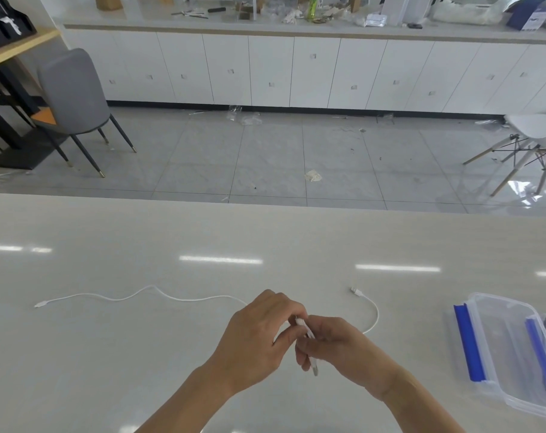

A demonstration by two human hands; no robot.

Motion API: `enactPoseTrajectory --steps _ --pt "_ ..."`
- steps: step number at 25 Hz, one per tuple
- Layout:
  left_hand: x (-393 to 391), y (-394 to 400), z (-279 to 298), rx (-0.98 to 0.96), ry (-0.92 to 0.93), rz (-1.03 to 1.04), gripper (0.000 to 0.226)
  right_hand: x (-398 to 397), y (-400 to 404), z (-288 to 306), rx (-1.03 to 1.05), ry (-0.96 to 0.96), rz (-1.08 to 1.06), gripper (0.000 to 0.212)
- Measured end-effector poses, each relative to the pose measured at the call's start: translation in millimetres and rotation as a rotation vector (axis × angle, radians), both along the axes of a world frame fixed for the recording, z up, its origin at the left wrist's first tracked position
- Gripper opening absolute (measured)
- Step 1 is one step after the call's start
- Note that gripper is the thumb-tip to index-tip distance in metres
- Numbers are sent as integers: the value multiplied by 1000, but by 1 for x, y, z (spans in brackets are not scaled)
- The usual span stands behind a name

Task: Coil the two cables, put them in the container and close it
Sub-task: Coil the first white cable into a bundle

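A white cable (140,295) lies in a wavy line across the pale table, its small plug at the far left, its right end running under my left hand (259,332). A second white cable (373,310) curves from a USB plug at the back down toward my right hand (337,348). Both hands meet at the table's middle and pinch cable between their fingers; a short plug end hangs below my right hand. Which cable each hand holds is hidden by the fingers. A clear plastic container (496,342) with blue clips lies at the right.
The table's far edge (265,203) runs across the view, with tiled floor beyond. A grey chair (75,98) stands at the back left and a white chair (530,135) at the back right. White cabinets line the far wall.
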State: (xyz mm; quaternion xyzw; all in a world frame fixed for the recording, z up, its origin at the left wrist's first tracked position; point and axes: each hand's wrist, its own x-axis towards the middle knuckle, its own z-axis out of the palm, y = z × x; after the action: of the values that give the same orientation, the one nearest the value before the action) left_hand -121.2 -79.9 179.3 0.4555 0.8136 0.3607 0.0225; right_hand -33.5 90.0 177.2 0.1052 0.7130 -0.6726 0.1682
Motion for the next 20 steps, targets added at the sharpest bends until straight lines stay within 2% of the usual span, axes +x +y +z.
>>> enactPoseTrajectory --steps 3,5,8,9,13,17,20 --pt "1 0 -5 99 102 -102 1 1 5 4 -117 -52 82 16" --pt "1 0 -5 73 6 -88 6 0 7 3 -145 -73 118 16" --pt "2 1 -6 44 -278 -33 19 1 8 0 -145 -85 127 12" --pt "3 1 -8 50 -317 -24 22 2 7 0 -158 -84 109 10" --pt "7 2 -13 159 -262 94 16 3 6 -5 -250 -37 -53 11" --pt "6 5 -17 293 -536 221 23 1 6 -7 -223 18 -109 17" --pt "6 5 -18 288 -559 240 26 0 5 -7 -194 23 -146 15"
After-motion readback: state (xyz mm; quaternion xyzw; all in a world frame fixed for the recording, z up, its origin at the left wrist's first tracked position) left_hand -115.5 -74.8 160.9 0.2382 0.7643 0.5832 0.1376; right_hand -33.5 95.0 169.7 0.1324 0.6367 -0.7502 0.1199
